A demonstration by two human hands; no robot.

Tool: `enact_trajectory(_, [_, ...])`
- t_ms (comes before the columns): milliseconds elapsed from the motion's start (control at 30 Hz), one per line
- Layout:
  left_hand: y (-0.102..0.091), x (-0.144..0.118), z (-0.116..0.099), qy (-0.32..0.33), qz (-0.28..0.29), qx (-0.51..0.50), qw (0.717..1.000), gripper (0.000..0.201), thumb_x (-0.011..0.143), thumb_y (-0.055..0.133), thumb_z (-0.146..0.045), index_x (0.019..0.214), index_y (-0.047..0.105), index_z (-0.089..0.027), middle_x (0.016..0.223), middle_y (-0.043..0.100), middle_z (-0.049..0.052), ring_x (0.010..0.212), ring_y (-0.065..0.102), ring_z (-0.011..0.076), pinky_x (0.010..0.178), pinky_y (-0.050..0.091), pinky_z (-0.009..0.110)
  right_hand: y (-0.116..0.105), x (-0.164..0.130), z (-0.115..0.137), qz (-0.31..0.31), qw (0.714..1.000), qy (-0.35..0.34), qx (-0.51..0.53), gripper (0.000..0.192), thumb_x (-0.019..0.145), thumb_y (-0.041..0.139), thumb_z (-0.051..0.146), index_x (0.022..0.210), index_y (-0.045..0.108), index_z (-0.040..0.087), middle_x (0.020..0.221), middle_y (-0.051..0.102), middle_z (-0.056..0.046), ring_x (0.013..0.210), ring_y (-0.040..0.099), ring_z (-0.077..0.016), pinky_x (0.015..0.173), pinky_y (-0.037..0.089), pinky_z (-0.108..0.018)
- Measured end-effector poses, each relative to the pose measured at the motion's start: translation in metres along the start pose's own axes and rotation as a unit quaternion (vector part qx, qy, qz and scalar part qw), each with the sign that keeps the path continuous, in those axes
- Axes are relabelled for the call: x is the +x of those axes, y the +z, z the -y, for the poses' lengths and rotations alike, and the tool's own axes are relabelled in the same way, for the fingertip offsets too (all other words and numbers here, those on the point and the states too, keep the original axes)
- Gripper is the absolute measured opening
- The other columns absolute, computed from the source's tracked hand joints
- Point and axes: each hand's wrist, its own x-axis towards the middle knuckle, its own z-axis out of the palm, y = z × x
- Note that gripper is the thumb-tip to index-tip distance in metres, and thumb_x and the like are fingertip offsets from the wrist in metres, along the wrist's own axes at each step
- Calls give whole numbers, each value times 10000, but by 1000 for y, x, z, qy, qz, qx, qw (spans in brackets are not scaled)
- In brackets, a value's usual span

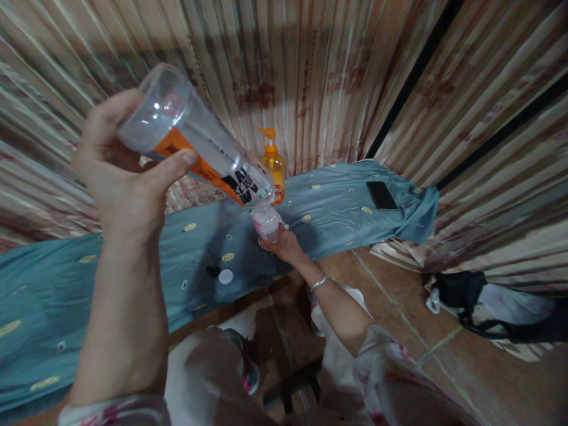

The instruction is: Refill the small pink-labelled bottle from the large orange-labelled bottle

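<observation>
Fingers [177, 161] of the left hand [122, 171] wrap round the base of a clear plastic bottle [195, 148] with an orange label, the thumb pressed across the label, holding it tilted mouth-down. The bottle's neck meets the top of a small white bottle [267, 222], which the right hand [286, 242] grips from behind and below, its fingers curled round the body; a bracelet [320, 282] circles that wrist. The small bottle stands on a tabletop covered by a blue-green cloth [346, 207], close to its near edge. Just behind the two bottles, against the striped curtain [310, 71], stands an amber pump bottle [273, 165]. A white cap [225, 276] and a dark cap [212, 271] lie side by side on the cloth, left of the right hand near the near edge. A dark phone [381, 195] lies towards the cloth's far right corner. A dark bag [470, 302] rests on the tiled floor [399, 307] at right.
</observation>
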Motion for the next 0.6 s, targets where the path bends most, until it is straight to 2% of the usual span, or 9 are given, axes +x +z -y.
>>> enact_trajectory(133, [-4,-1,4,35,26,9,999,949,401,1022,-612,1143,704,-113,1124,747,29,1228,722,237,1202,505,478,-3,-2,2,6,1000,7,2,733,931,817,454,1490,510,94,1336,764,-201,1261,746,-291,1024,568,-316])
enact_trajectory(233, [-9,-1,9,45,33,39,998,954,430,1009,-643,1162,687,-123,1156,730,41,1208,711,232,1189,494,486,-3,-2,3,7,1000,8,1,727,934,818,443,1488,513,85,1344,760,-206,1278,738,-292,1042,560,-308])
enact_trajectory(367, [-15,-5,17,24,-11,72,997,971,400,979,-726,1100,619,-158,1143,664,11,1215,687,249,1211,440,536,-1,0,2,5,1000,9,5,750,928,825,444,1509,501,97,1341,765,-199,1273,741,-295,1032,566,-308])
enact_trajectory(500, [-23,-20,20,-4,-56,67,996,860,481,983,-661,1067,594,-168,1101,659,22,1186,687,257,1200,446,530,0,0,0,6,1000,9,8,770,936,814,436,1527,481,72,1333,764,-213,1260,747,-293,1026,569,-306])
enact_trajectory(600, [-31,-37,16,-43,-100,42,993,855,407,1015,-582,1050,605,-198,1087,667,8,1186,679,251,1211,446,506,1,0,-1,-4,1000,1,6,761,935,811,444,1516,492,70,1344,756,-218,1278,739,-292,1036,566,-303])
